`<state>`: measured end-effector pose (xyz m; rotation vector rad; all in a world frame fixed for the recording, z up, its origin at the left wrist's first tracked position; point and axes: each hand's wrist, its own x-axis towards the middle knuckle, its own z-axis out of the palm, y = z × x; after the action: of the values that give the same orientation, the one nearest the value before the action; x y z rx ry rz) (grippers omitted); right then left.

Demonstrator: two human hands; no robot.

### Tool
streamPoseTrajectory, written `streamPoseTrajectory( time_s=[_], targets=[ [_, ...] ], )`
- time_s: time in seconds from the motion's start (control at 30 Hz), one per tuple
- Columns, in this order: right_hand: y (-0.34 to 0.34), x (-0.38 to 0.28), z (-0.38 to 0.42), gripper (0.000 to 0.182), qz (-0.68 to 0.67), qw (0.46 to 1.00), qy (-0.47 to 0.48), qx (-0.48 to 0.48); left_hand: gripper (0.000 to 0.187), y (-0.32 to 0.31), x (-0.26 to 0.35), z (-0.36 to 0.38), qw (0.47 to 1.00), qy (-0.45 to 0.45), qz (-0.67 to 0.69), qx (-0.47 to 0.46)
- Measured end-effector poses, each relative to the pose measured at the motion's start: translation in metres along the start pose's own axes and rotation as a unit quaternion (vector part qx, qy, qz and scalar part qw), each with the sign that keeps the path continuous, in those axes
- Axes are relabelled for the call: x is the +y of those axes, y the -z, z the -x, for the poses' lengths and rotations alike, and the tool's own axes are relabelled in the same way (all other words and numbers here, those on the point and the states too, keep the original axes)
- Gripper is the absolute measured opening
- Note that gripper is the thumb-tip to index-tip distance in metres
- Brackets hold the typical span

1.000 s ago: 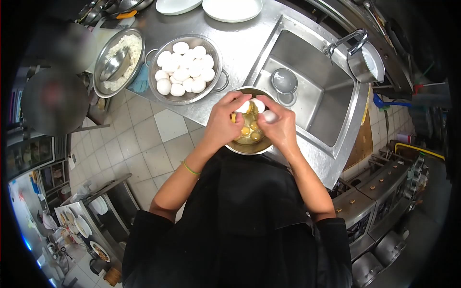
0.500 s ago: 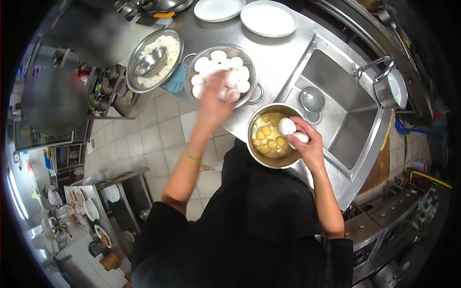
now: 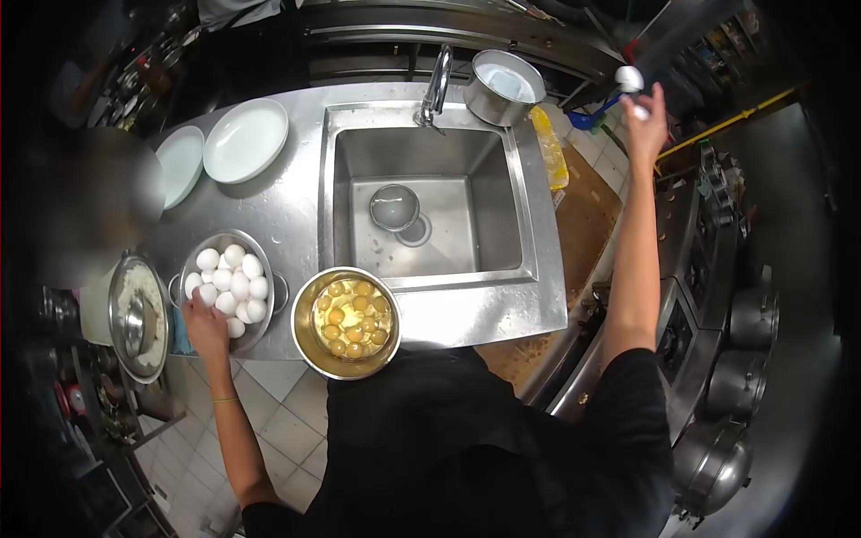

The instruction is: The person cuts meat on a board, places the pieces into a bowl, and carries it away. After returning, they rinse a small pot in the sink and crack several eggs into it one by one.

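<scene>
My left hand [image 3: 206, 328] reaches over the near edge of a metal colander [image 3: 270, 310] heaped with white eggs [image 3: 239, 285]. Its fingers are curled around an egg [image 3: 208, 294] at the near left of the heap. Far to the right, my right hand [image 3: 646, 130] is stretched out past the counter, fingers apart. One white eggshell [image 3: 630, 78] is just beyond its fingertips, and another shell piece [image 3: 641, 113] shows between the fingers. A steel pot [image 3: 309, 348] with several yolks and egg white [image 3: 353, 319] sits at the counter's front edge, close to my body.
Behind the pot is a steel sink [image 3: 359, 260] with a round bowl [image 3: 395, 208] in it. A faucet [image 3: 439, 85] and another pot [image 3: 507, 112] are at its back. Two white plates [image 3: 247, 141] lie back left. A bowl of white crumbly food [image 3: 152, 300] stands left of the colander.
My right hand has swung from above the yolk pot far out to the right, its fingers spreading around the shells. My left hand has settled on an egg. The view has turned right.
</scene>
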<state>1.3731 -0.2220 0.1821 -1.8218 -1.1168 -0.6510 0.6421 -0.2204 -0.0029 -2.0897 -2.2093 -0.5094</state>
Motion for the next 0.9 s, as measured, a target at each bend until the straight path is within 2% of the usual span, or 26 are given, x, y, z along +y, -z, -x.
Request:
streamPoseTrajectory(
  time_s=[0.07,0.13,0.2,0.23,0.27,0.3,0.33,0.37,0.4,0.43,0.47,0.5,0.53,0.57,0.6,0.63,0.67,0.7,0.73,0.77,0.8,0.87,0.9],
  targets=[
    [-0.007,0.033,0.022,0.064,0.010,0.995,-0.080,-0.066,0.052,0.004,-0.004,-0.005,1.000,-0.013,0.005,0.000],
    [-0.007,0.040,0.054,0.057,-0.026,0.986,-0.148,-0.072,0.049,0.004,-0.011,-0.003,0.998,-0.037,0.051,0.028],
    [-0.018,0.063,0.091,0.050,-0.127,0.985,-0.115,-0.029,0.044,0.004,-0.019,-0.001,0.996,0.008,0.086,0.023],
    [-0.011,0.045,0.104,0.043,-0.212,0.944,-0.244,-0.059,0.039,0.005,-0.021,-0.003,0.992,0.040,0.120,0.015],
    [0.001,0.020,0.119,0.037,-0.289,0.878,-0.371,-0.085,0.039,0.005,-0.022,-0.003,0.992,0.041,0.116,0.012],
    [0.011,0.011,0.132,0.037,-0.289,0.876,-0.376,-0.091,0.034,0.006,-0.024,-0.001,0.934,0.120,0.337,0.012],
    [0.017,0.002,0.146,0.032,-0.457,0.763,-0.435,-0.141,0.030,0.011,-0.029,0.002,0.821,0.195,0.536,0.018],
    [0.019,-0.015,0.160,0.028,-0.605,0.608,-0.478,-0.189,0.032,0.023,-0.021,0.012,0.734,0.227,0.640,0.011],
    [0.023,-0.050,0.171,0.031,-0.630,0.568,-0.495,-0.187,0.036,0.021,-0.026,0.024,0.646,0.245,0.722,0.026],
    [0.028,-0.086,0.181,0.035,-0.602,0.596,-0.472,-0.243,0.039,0.025,-0.017,0.031,0.470,0.236,0.850,-0.024],
    [0.030,-0.115,0.194,0.040,-0.576,0.619,-0.441,-0.301,0.040,0.033,-0.001,0.036,0.393,0.197,0.896,-0.055],
    [0.028,-0.134,0.209,0.044,-0.560,0.616,-0.409,-0.375,0.043,0.045,0.022,0.040,0.293,0.131,0.937,-0.139],
    [0.025,-0.149,0.223,0.048,-0.542,0.612,-0.369,-0.442,0.044,0.054,0.048,0.043,0.300,0.242,0.918,-0.088],
    [0.022,-0.166,0.235,0.047,-0.534,0.612,-0.299,-0.501,0.045,0.048,0.061,0.045,0.279,0.218,0.929,-0.110],
    [0.021,-0.184,0.245,0.044,-0.469,0.634,-0.272,-0.551,0.045,0.044,0.073,0.044,0.256,0.211,0.930,-0.155],
    [0.021,-0.205,0.258,0.044,-0.429,0.672,-0.234,-0.556,0.040,0.048,0.095,0.043,0.355,0.168,0.908,-0.146],
    [0.020,-0.227,0.267,0.046,-0.426,0.740,-0.071,-0.515,0.034,0.055,0.110,0.040,0.444,0.124,0.874,-0.155],
    [0.034,-0.256,0.259,0.048,-0.407,0.750,-0.012,-0.521,0.034,0.052,0.118,0.043,0.507,0.126,0.836,-0.167],
    [0.039,-0.276,0.260,0.047,-0.444,0.777,0.096,-0.436,0.034,0.049,0.125,0.047,0.565,0.126,0.796,-0.180],
    [0.044,-0.292,0.260,0.045,-0.491,0.777,0.140,-0.368,0.038,0.055,0.133,0.051,0.612,0.128,0.756,-0.193],
    [0.045,-0.300,0.264,0.045,-0.526,0.775,0.182,-0.300,0.038,0.058,0.142,0.056,0.608,0.133,0.759,-0.193],
    [0.038,-0.306,0.276,0.052,-0.569,0.755,0.229,-0.231,0.038,0.064,0.155,0.065,0.684,0.035,0.711,-0.157],
    [0.032,-0.307,0.279,0.060,-0.510,0.764,0.246,-0.310,0.040,0.068,0.154,0.069,0.702,0.033,0.689,-0.178]
  ],
)
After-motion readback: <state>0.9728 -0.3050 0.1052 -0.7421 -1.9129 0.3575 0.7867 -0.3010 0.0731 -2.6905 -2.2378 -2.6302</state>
